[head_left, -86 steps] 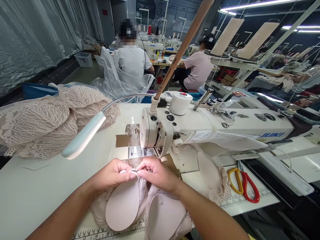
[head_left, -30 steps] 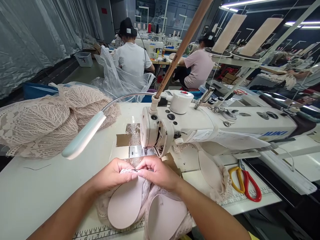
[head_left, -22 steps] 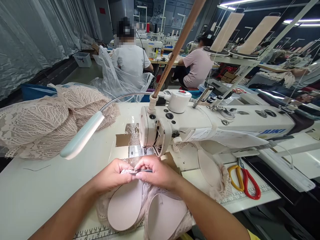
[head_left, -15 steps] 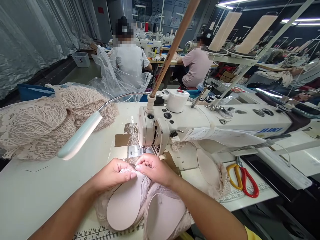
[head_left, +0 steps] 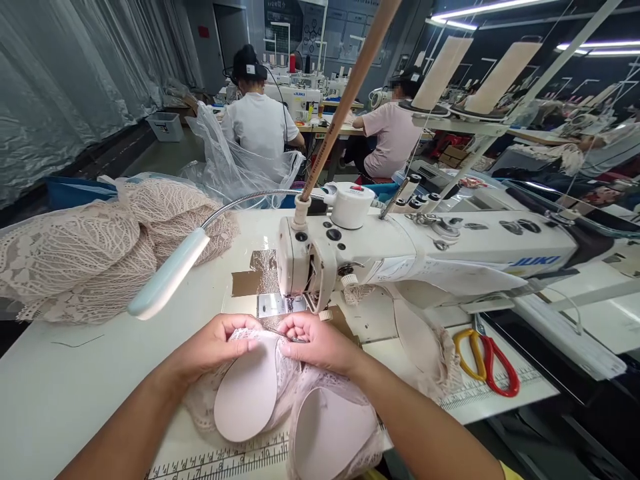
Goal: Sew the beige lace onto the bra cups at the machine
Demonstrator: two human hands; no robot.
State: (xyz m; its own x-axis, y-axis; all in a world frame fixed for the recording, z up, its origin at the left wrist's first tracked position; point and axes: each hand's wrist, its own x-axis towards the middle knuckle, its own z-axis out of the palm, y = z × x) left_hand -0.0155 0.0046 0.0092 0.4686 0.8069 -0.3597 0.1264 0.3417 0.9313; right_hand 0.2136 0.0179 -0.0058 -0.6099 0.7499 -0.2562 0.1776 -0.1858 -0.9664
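A pale pink lace bra point(head_left: 250, 393) with two padded cups lies on the white sewing table point(head_left: 75, 387) right in front of me. My left hand point(head_left: 213, 347) grips the lace top edge of the left cup, fingers curled. My right hand point(head_left: 315, 343) pinches the same edge just to the right, with a thin dark tool between its fingertips. Both hands sit just in front of the needle and presser foot point(head_left: 290, 303) of the white JUKI sewing machine point(head_left: 410, 250).
A heap of pink lace pieces point(head_left: 90, 247) lies at the left. A gooseneck lamp point(head_left: 167, 273) hangs over the table. More cups point(head_left: 420, 333) rest under the machine arm, red and yellow scissors point(head_left: 487, 363) at the right. Two people sit at machines behind.
My hands have shifted the bra's top edge slightly closer to the presser foot and regripped it; the left cup now tilts up more under my left hand.
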